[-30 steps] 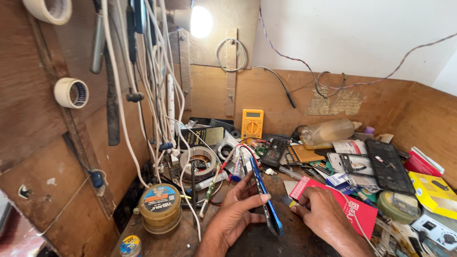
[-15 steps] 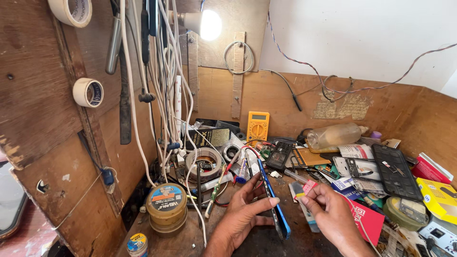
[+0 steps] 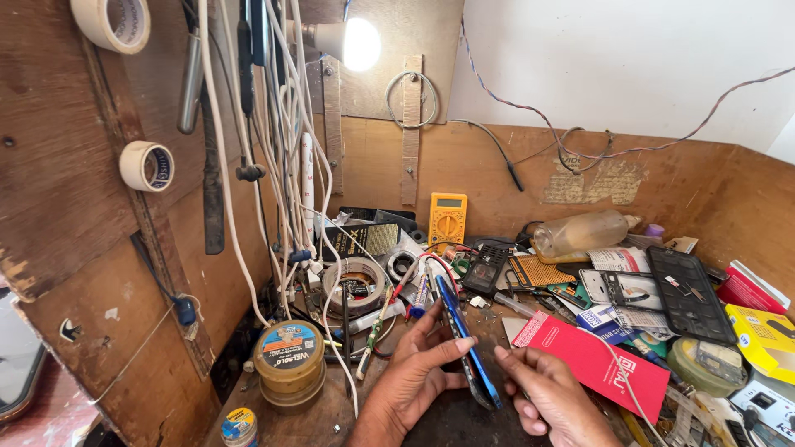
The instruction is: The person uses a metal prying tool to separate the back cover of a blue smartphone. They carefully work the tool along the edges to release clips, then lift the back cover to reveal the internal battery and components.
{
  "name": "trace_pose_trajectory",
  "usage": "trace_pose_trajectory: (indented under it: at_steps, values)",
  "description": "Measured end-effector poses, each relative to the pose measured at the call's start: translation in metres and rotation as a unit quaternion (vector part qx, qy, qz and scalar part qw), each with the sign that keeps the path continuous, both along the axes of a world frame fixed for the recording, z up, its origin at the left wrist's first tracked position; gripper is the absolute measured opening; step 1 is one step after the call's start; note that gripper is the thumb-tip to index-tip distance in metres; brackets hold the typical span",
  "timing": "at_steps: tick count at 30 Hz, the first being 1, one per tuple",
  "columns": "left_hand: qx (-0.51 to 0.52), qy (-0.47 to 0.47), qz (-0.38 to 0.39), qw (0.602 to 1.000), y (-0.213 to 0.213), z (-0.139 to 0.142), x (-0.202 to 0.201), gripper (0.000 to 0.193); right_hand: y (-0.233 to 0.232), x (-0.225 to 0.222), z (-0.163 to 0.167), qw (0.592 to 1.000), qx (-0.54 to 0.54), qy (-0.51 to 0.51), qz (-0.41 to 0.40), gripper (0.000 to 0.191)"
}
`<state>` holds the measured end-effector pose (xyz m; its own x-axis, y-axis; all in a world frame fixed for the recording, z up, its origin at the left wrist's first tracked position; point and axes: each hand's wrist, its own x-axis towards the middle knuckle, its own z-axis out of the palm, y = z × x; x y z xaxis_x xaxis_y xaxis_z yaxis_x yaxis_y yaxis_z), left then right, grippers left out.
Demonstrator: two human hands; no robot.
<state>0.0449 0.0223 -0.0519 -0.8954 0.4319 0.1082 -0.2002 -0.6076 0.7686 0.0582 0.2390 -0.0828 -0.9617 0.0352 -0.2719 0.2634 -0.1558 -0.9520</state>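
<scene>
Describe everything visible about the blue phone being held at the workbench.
The blue phone is a slim slab with a glossy blue frame, seen edge-on, so its faces can hardly be made out. It is held tilted on its long edge above the cluttered wooden bench, its upper end pointing away from the person. The left hand grips it with fingers wrapped over the edge; the right hand touches its lower part with its fingertips.

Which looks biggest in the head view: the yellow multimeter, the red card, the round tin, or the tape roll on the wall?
1. Red card, clearly largest.
2. Round tin.
3. Yellow multimeter, though it sits farther back, so its rank against the tin is unsure.
4. Tape roll, smallest.
</scene>
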Motion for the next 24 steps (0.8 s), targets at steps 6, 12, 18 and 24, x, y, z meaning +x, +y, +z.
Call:
trace_pose_trajectory:
  at_steps: [6,12,18,24]
  values:
    - [0.027,0.001,0.011,1.0,-0.001,-0.002,-0.003,0.09,0.006,-0.001,-0.006,0.999,-0.029,0.006,0.029,0.03]
    - [0.075,-0.001,0.008,0.997,-0.004,-0.003,-0.005,0.065,0.004,0.0,-0.01,0.996,-0.074,-0.047,0.034,0.021]
    - [0.103,0.02,0.003,0.994,-0.007,-0.004,-0.006,0.062,0.001,0.002,-0.017,0.975,-0.189,-0.034,0.112,0.03]
    - [0.124,0.005,0.015,0.992,-0.007,-0.003,-0.008,0.062,0.002,0.01,-0.025,0.958,-0.263,-0.018,0.112,0.038]
